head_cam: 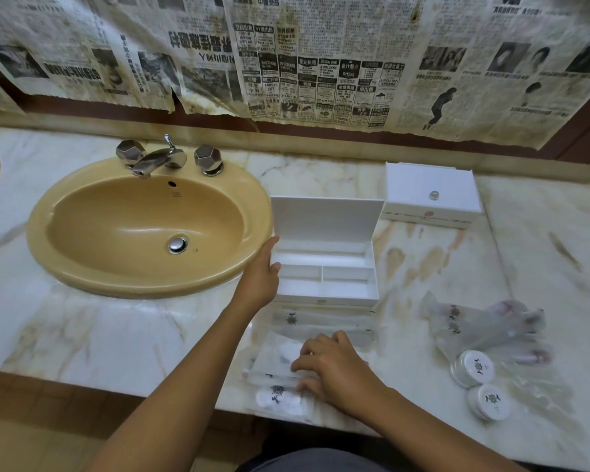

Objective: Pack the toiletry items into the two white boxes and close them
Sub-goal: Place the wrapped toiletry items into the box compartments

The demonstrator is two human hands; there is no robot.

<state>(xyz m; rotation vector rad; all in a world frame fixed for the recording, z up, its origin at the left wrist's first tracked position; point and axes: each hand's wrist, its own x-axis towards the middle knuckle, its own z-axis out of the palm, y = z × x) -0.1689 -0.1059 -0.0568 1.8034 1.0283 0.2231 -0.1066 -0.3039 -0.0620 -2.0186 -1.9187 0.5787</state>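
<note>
An open white box point(324, 267) with empty compartments stands mid-counter, its lid tipped up at the back. My left hand point(261, 275) grips its left wall. A second white box point(431, 195), closed, with a small knob, sits further back to the right. In front of the open box lie clear sachets point(321, 321) with a dark emblem. My right hand point(334, 366) presses on a stack of flat sachets point(276, 369) at the counter's front edge, its fingers curled over them. Off to the right are wrapped items in clear bags point(484, 325) and two round white tubs point(477, 367).
A tan oval sink point(82, 267) with a chrome tap point(157, 158) fills the counter's left half. Newspaper sheets point(321, 63) hang on the wall behind. The marble counter point(116, 335) ends in a front edge just under my right hand.
</note>
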